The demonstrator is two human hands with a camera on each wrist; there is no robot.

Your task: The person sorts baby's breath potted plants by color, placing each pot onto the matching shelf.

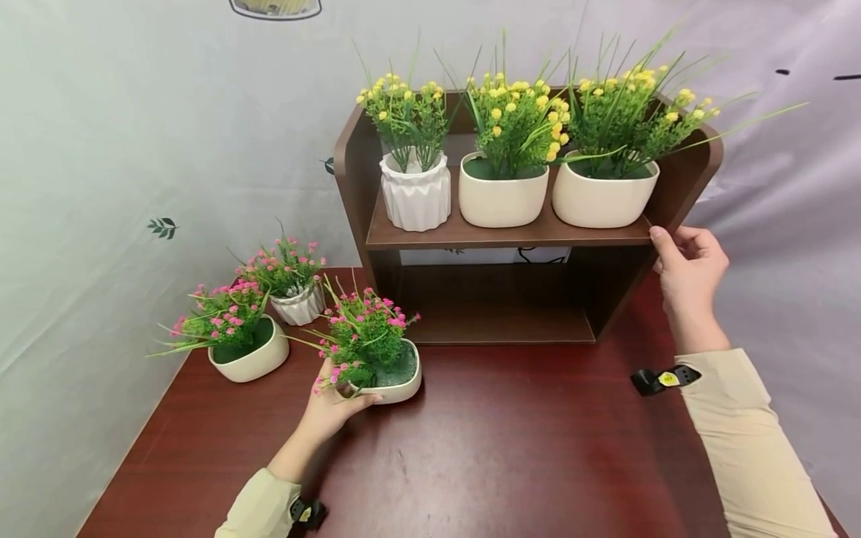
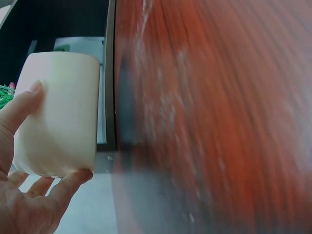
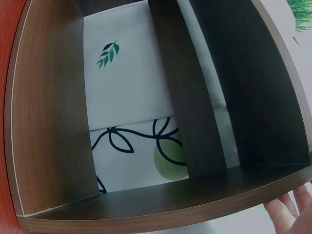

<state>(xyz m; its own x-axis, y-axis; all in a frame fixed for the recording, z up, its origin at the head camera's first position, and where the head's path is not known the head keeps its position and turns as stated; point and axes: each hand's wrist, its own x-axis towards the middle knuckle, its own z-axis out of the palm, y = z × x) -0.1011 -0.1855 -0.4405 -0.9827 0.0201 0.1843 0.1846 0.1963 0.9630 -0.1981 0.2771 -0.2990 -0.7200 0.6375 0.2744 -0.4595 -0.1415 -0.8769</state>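
Note:
My left hand [image 1: 329, 403] grips an oval cream pot [image 1: 402, 390] of pink artificial flowers in front of the shelf's left end. In the left wrist view the thumb lies along one side of the cream pot [image 2: 61, 117] and the fingers along the other; it appears held above the table. At the right side of the brown two-tier shelf [image 1: 498, 240], my right hand [image 1: 696, 273] holds the side panel, thumb at the front edge by the upper board. The right wrist view shows those fingers [image 3: 282, 214] on the panel's outer side, partly cut off.
On the upper tier stand a white fluted pot [image 1: 417, 196] and two oval cream pots [image 1: 503, 198], all with yellow flowers. Left of the shelf, another cream pot [image 1: 252, 365] and a fluted pot [image 1: 299, 306] hold pink flowers on the red-brown table [image 1: 511, 441]. A patterned cloth [image 1: 202, 134] hangs behind.

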